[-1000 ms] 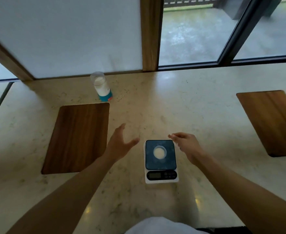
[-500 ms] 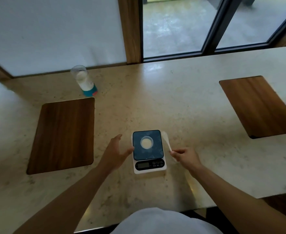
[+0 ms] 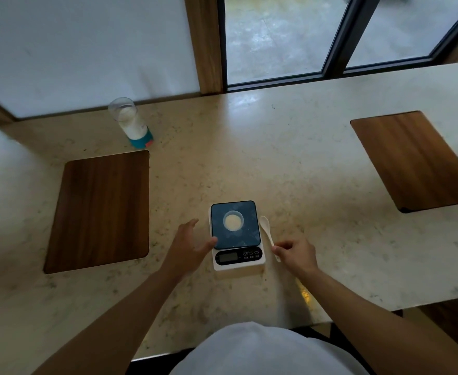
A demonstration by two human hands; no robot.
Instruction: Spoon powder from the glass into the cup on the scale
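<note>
Fingers (image 3: 279, 249) of the right hand (image 3: 298, 255) curled in together at the thin end of the white spoon (image 3: 268, 231), thumb and forefinger right at its handle, though whether they truly pinch it I cannot tell. That spoon lies on the surface (image 3: 290, 163) just beside the right edge of the scale (image 3: 237, 236), bowl pointing away from the person. Over on the other side, the left hand (image 3: 187, 246) is spread, fingers apart, thumb tip touching the left edge of the scale's dark platform, nothing held. On the platform sits the small cup (image 3: 233, 221), pale powder showing inside it. The scale's display faces the person, its reading too dim to make out. Far back on the left, well apart from both hands, stands the glass (image 3: 129, 120), clear on top with white powder in its lower part and a teal base, near the window wall. A dark wooden board (image 3: 100, 209) lies left of the scale, and a second board (image 3: 417, 161) lies off to the right. White clothing shows at the bottom edge.
</note>
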